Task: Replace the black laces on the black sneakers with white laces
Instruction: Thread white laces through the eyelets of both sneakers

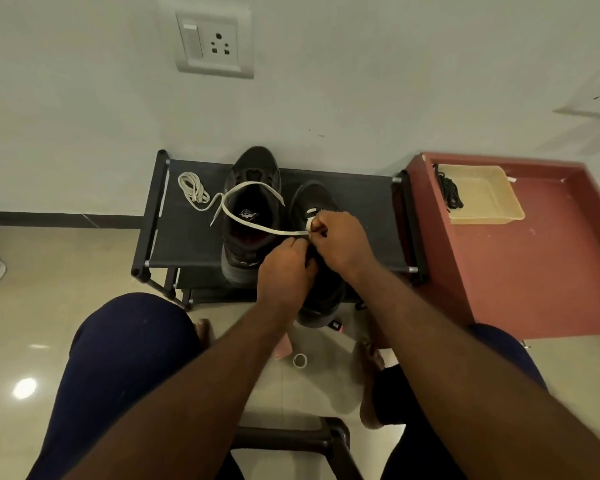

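Note:
Two black sneakers stand on a dark shoe rack [361, 202]. The left sneaker [250, 188] has no lace in its eyelets; a white lace [253, 223] loops loosely across its opening. My right hand [340, 237] pinches that white lace at the eyelets of the right sneaker [314, 199]. My left hand [284, 268] grips the near part of the right sneaker, its fingers curled over the tongue area. A second white lace [193, 190] lies coiled on the rack's left end. Black laces [447, 187] lie in a beige tray [489, 202].
The tray sits on a red low table [534, 271] right of the rack. A wall with a socket plate [213, 45] stands behind. On the tiled floor lie a small white ring [299, 360] and a pink object [283, 349]. My knees and a dark stool [291, 441] fill the foreground.

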`<action>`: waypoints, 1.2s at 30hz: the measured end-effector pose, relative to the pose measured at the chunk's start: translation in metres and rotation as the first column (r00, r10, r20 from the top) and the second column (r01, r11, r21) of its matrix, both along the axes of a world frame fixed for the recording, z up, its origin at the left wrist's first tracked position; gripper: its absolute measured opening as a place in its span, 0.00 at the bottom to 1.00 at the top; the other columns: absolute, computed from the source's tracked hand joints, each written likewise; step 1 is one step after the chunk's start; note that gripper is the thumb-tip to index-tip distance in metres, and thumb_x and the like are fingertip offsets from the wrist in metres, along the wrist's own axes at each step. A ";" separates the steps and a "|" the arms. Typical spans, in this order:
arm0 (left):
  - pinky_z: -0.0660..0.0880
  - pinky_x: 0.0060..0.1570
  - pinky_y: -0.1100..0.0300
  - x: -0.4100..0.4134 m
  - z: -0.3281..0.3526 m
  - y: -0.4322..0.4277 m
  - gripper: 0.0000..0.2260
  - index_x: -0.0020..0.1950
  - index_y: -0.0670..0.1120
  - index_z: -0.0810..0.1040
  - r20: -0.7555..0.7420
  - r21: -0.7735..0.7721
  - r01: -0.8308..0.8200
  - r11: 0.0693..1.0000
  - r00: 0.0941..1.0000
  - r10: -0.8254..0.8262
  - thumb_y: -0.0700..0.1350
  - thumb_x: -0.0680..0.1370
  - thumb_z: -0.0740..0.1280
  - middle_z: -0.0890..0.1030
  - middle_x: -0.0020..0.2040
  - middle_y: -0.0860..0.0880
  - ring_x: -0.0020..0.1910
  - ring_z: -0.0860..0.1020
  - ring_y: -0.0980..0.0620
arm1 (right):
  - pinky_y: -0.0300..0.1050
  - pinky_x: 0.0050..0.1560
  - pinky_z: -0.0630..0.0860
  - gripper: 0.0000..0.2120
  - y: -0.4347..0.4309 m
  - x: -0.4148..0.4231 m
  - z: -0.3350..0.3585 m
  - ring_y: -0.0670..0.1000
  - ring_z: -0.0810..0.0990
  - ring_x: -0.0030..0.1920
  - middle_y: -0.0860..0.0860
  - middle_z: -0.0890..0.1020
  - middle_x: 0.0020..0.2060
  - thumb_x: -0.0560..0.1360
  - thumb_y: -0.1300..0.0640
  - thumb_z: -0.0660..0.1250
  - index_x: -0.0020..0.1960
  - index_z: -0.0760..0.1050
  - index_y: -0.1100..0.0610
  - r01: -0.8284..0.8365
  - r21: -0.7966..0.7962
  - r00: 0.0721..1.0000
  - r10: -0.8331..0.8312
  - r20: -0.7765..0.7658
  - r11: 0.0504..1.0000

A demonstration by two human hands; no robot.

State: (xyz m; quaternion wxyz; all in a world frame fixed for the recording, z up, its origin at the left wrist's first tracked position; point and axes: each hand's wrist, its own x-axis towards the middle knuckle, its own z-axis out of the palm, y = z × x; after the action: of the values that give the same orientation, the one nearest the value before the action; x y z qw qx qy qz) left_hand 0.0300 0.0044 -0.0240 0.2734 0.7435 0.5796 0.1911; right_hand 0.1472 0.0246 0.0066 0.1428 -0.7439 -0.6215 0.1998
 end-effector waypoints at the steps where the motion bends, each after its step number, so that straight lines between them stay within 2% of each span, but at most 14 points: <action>1: 0.72 0.41 0.54 -0.001 -0.001 -0.001 0.06 0.51 0.44 0.78 0.007 -0.003 -0.007 1.000 1.000 0.007 0.46 0.77 0.66 0.78 0.47 0.47 0.44 0.76 0.48 | 0.53 0.54 0.75 0.05 -0.002 -0.001 0.004 0.54 0.77 0.50 0.53 0.83 0.44 0.78 0.58 0.66 0.46 0.80 0.56 -0.026 -0.023 0.999 0.026 0.035 0.999; 4: 0.67 0.39 0.58 -0.003 -0.003 -0.004 0.06 0.49 0.45 0.78 0.016 0.005 -0.012 1.000 1.000 0.012 0.47 0.77 0.66 0.77 0.45 0.48 0.43 0.76 0.49 | 0.52 0.56 0.73 0.06 -0.003 -0.005 0.014 0.53 0.75 0.51 0.51 0.82 0.45 0.79 0.57 0.64 0.46 0.80 0.53 -0.047 -0.056 0.993 0.053 0.109 0.997; 7: 0.67 0.38 0.59 -0.005 -0.005 -0.005 0.07 0.49 0.46 0.78 0.048 -0.001 -0.036 0.999 0.998 0.036 0.48 0.78 0.66 0.76 0.45 0.49 0.42 0.74 0.51 | 0.52 0.56 0.70 0.06 -0.003 -0.010 0.022 0.54 0.74 0.55 0.50 0.79 0.45 0.79 0.57 0.63 0.46 0.79 0.52 -0.069 -0.096 0.973 0.088 0.212 0.993; 9: 0.68 0.38 0.58 -0.005 -0.007 -0.006 0.07 0.50 0.46 0.78 0.060 -0.007 -0.034 0.999 0.998 0.035 0.49 0.77 0.66 0.76 0.44 0.51 0.42 0.74 0.52 | 0.54 0.58 0.70 0.05 0.000 -0.011 0.026 0.55 0.72 0.58 0.52 0.77 0.49 0.78 0.57 0.63 0.48 0.78 0.55 -0.094 -0.181 0.953 0.141 0.269 0.979; 11: 0.70 0.38 0.57 -0.004 -0.010 -0.009 0.08 0.50 0.47 0.78 0.080 -0.010 -0.029 1.000 0.996 0.029 0.50 0.77 0.67 0.76 0.45 0.52 0.43 0.75 0.52 | 0.55 0.60 0.70 0.06 0.003 -0.011 0.030 0.56 0.71 0.59 0.54 0.76 0.54 0.78 0.56 0.63 0.50 0.78 0.56 -0.112 -0.261 0.939 0.188 0.288 0.959; 14: 0.71 0.40 0.57 -0.003 -0.011 -0.004 0.10 0.53 0.49 0.79 0.119 -0.025 -0.029 0.999 0.992 0.032 0.52 0.76 0.67 0.77 0.47 0.52 0.44 0.75 0.53 | 0.56 0.61 0.69 0.05 0.006 -0.010 0.036 0.57 0.70 0.61 0.55 0.76 0.56 0.77 0.57 0.62 0.49 0.75 0.56 -0.139 -0.337 0.930 0.239 0.278 0.931; 18: 0.73 0.41 0.55 -0.005 -0.009 0.004 0.10 0.56 0.50 0.80 0.150 -0.032 0.043 0.999 0.988 -0.038 0.52 0.77 0.66 0.77 0.49 0.50 0.45 0.76 0.51 | 0.60 0.67 0.63 0.14 -0.006 -0.006 0.034 0.56 0.65 0.69 0.54 0.73 0.64 0.79 0.57 0.59 0.61 0.77 0.55 -0.162 -0.368 0.935 0.262 0.241 0.916; 21: 0.72 0.44 0.58 -0.004 -0.009 0.008 0.10 0.59 0.49 0.79 0.129 -0.038 0.083 0.996 0.989 -0.077 0.47 0.78 0.66 0.76 0.51 0.49 0.47 0.76 0.51 | 0.64 0.72 0.57 0.20 -0.020 -0.002 0.025 0.56 0.54 0.76 0.54 0.63 0.75 0.79 0.54 0.60 0.71 0.71 0.52 -0.145 -0.368 0.945 0.239 0.224 0.919; 24: 0.72 0.47 0.59 -0.002 -0.008 0.013 0.12 0.61 0.49 0.78 0.094 -0.049 0.129 0.990 0.988 -0.124 0.46 0.79 0.65 0.76 0.53 0.49 0.50 0.76 0.51 | 0.65 0.73 0.57 0.23 -0.027 0.005 0.017 0.56 0.50 0.78 0.54 0.57 0.78 0.80 0.54 0.59 0.75 0.66 0.49 -0.127 -0.353 0.958 0.206 0.197 0.927; 27: 0.72 0.49 0.59 -0.003 -0.006 0.017 0.12 0.61 0.48 0.79 0.050 -0.054 0.155 0.987 0.987 -0.152 0.46 0.79 0.64 0.75 0.53 0.49 0.51 0.75 0.51 | 0.60 0.73 0.63 0.27 -0.029 0.011 0.011 0.58 0.57 0.77 0.53 0.58 0.78 0.80 0.58 0.60 0.78 0.62 0.50 -0.159 -0.334 0.969 0.211 0.125 0.929; 31: 0.75 0.51 0.55 -0.001 0.001 0.022 0.13 0.62 0.48 0.78 -0.007 -0.053 0.167 0.984 0.986 -0.168 0.46 0.79 0.64 0.75 0.53 0.48 0.51 0.76 0.50 | 0.47 0.72 0.65 0.26 -0.032 0.018 0.008 0.55 0.68 0.73 0.52 0.66 0.76 0.79 0.63 0.59 0.77 0.66 0.52 -0.167 -0.208 0.984 0.175 0.021 0.964; 34: 0.75 0.50 0.55 0.004 0.007 0.028 0.13 0.62 0.49 0.77 -0.054 -0.080 0.184 0.980 0.981 -0.189 0.47 0.79 0.62 0.75 0.53 0.48 0.50 0.76 0.49 | 0.48 0.68 0.72 0.21 -0.033 0.021 0.003 0.54 0.75 0.66 0.50 0.73 0.71 0.80 0.62 0.60 0.72 0.72 0.51 -0.118 -0.127 0.993 0.119 0.000 0.985; 36: 0.75 0.48 0.55 0.007 0.010 0.029 0.12 0.62 0.49 0.76 -0.085 -0.086 0.183 0.979 0.978 -0.190 0.47 0.80 0.61 0.75 0.52 0.48 0.49 0.76 0.49 | 0.51 0.61 0.77 0.17 -0.031 0.017 -0.001 0.54 0.79 0.60 0.49 0.76 0.65 0.80 0.59 0.61 0.68 0.74 0.50 -0.063 -0.114 0.998 0.065 0.013 0.991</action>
State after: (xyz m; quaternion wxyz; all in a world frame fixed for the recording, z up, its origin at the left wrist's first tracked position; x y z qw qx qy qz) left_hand 0.0367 0.0338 -0.0137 0.2918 0.7914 0.5264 0.1070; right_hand 0.1639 -0.0066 0.0051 0.0887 -0.7320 -0.6340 0.2330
